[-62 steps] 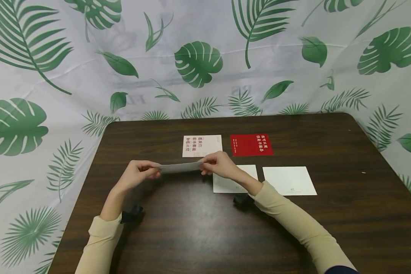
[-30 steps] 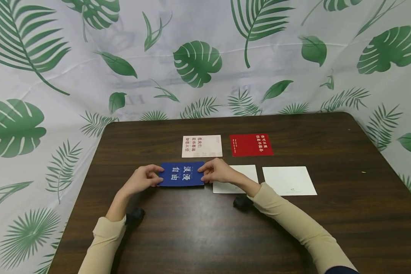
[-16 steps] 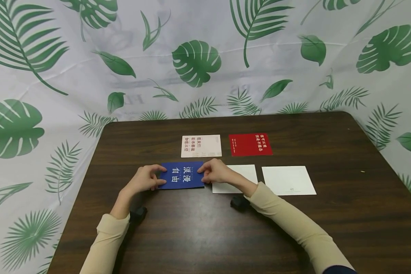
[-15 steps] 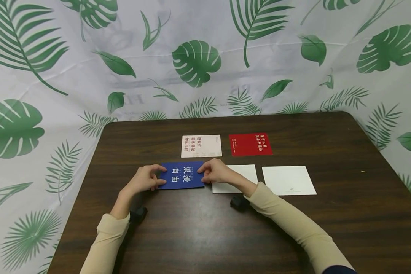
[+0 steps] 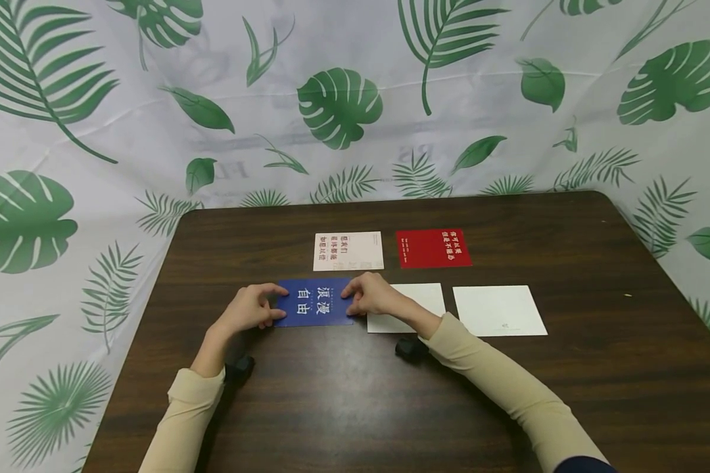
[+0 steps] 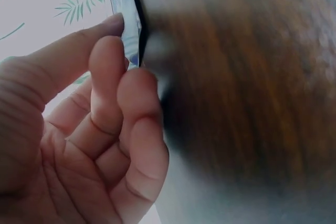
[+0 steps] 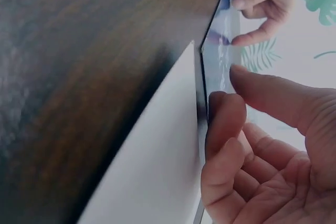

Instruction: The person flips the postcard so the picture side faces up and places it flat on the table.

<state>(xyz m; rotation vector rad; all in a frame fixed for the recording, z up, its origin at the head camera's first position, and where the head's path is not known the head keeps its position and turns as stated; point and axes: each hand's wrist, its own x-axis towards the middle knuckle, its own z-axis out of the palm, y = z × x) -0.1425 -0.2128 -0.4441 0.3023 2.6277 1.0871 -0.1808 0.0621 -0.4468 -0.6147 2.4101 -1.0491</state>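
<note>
A blue postcard (image 5: 315, 302) with white Chinese characters lies flat, close on the dark table, blue face up. My left hand (image 5: 250, 309) holds its left end, thumb and forefinger set on that edge with the other fingers curled. At the right end my right hand (image 5: 374, 295) holds it the same way. In the right wrist view the glossy card (image 7: 218, 61) stretches between the two hands, with the right thumb on its edge. In the left wrist view the left thumb and curled fingers meet the card's edge (image 6: 126, 3).
A pale postcard (image 5: 361, 253) with red lettering and a red postcard (image 5: 433, 249) form the back row. Beside the blue one lie two white cards, one (image 5: 420, 297) partly under my right forearm, the other (image 5: 499, 312) further right. A leaf-patterned cloth (image 5: 355, 177) hangs behind the table (image 5: 331, 407).
About two seconds ago the card was held up, nearly edge-on with a pale side showing. It has since come down flat with its blue face up; the dark gap under its near edge has closed.
</note>
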